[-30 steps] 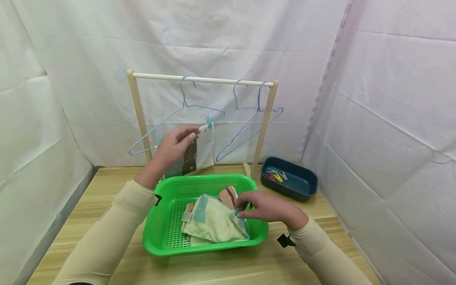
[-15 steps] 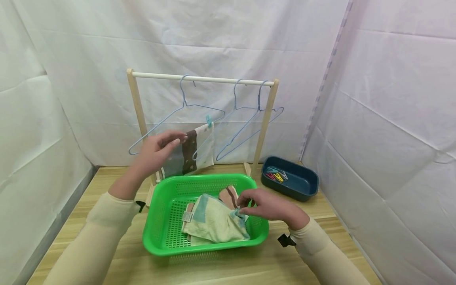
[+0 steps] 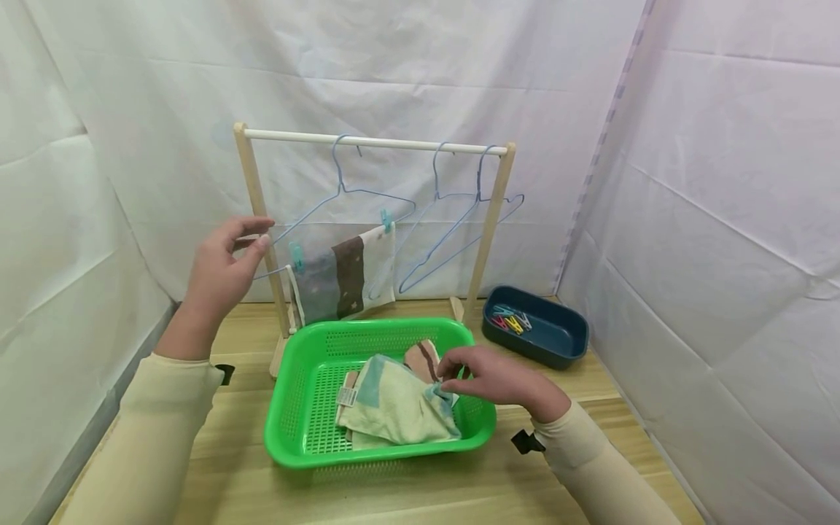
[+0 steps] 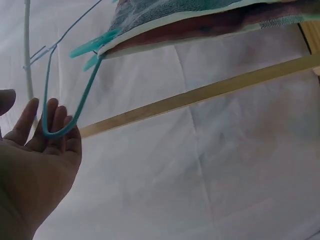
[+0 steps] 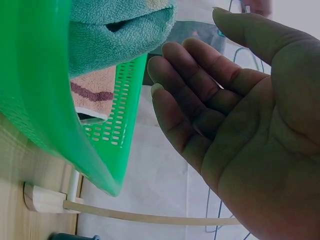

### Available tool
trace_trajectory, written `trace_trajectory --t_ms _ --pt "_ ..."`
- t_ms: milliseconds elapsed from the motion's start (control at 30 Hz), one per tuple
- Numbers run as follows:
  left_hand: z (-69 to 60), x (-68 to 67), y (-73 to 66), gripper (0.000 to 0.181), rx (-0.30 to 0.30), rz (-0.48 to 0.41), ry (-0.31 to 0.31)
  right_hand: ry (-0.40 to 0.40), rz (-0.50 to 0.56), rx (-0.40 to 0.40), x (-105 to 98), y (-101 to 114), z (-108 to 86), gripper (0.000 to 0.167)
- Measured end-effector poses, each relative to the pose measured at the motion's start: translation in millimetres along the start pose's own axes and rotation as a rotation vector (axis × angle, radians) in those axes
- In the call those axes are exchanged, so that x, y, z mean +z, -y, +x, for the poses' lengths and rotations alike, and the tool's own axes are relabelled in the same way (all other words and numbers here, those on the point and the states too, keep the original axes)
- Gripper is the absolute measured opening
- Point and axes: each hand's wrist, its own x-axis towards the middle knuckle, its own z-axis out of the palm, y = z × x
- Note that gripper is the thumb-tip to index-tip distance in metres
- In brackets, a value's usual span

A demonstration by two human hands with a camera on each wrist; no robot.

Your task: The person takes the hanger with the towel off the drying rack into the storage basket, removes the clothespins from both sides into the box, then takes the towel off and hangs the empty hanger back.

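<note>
At the left end of the blue hanger [image 3: 315, 211], my left hand [image 3: 219, 273] has loosely bent fingers; in the left wrist view the hanger's bent end [image 4: 59, 134] overlaps the fingers of that hand [image 4: 42, 165], contact unclear. A grey, brown and white cloth [image 3: 351, 277] hangs from this hanger by two teal clips [image 3: 297, 258]. My right hand [image 3: 492, 378] hovers at the right side of the green basket [image 3: 367, 461], beside a cream and teal towel [image 3: 400, 408]. The right wrist view shows that hand [image 5: 250, 130] relaxed, holding nothing.
Two more blue hangers [image 3: 436, 255] hang at the right of the white rod [image 3: 394, 144] on its wooden rack [image 3: 488, 226]. Behind the basket's right side stands a dark blue tray [image 3: 554, 343] with several coloured clips [image 3: 514, 324]. A pinkish brown towel [image 3: 421, 357] lies in the basket.
My left hand has moved left from the cloth's top edge to the hanger's left end, uncovering the left clip. My right hand has hardly moved.
</note>
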Motion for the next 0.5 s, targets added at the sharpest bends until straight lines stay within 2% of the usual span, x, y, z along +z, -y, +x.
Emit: trace_trajectory --t_ms 133,267,333,500 --pt "1.9 -3.8 18.4 0.049 -0.178 -0.066 0.174 0.007 0.012 0.000 2 -2 0.5 0.018" --pt "-0.4 -3.9 30.8 0.054 -0.262 -0.170 0.272 0.016 0.016 0.001 3 -1 1.1 0.018" --pt "-1.2 -1.6 34.7 0.053 -0.267 -0.242 0.297 0.017 0.017 0.004 4 -2 1.6 0.017" --pt "-1.1 6.9 41.3 0.052 -0.208 -0.397 0.336 0.009 0.013 0.010 4 -4 2.7 0.016"
